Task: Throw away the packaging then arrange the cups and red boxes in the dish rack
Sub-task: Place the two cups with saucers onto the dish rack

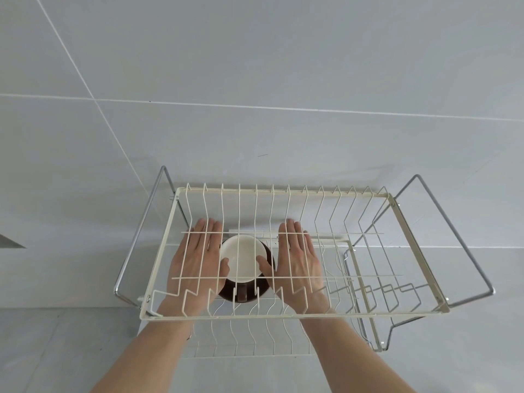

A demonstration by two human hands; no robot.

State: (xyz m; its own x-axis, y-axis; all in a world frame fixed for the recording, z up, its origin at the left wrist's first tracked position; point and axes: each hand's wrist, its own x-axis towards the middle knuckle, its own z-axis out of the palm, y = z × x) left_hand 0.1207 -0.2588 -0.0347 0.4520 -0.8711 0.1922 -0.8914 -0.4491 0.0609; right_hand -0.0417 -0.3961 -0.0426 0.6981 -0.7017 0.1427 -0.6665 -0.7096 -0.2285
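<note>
Wall: large pale grey tiles ahead of me, with thin white grout lines, one running across and two slanting down.
Counter: pale grey, under my view, meeting the wall tiles.
Dark patch: a grey wedge at my far left edge; I cannot tell what it is.

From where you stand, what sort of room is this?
Probably a kitchen: a two-tier wire dish rack stands against a grey tiled wall, and both hands reach under its top tier around a cup.

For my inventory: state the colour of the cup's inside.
White inside, dark brown outside: the cup, seen in the head view.
</note>
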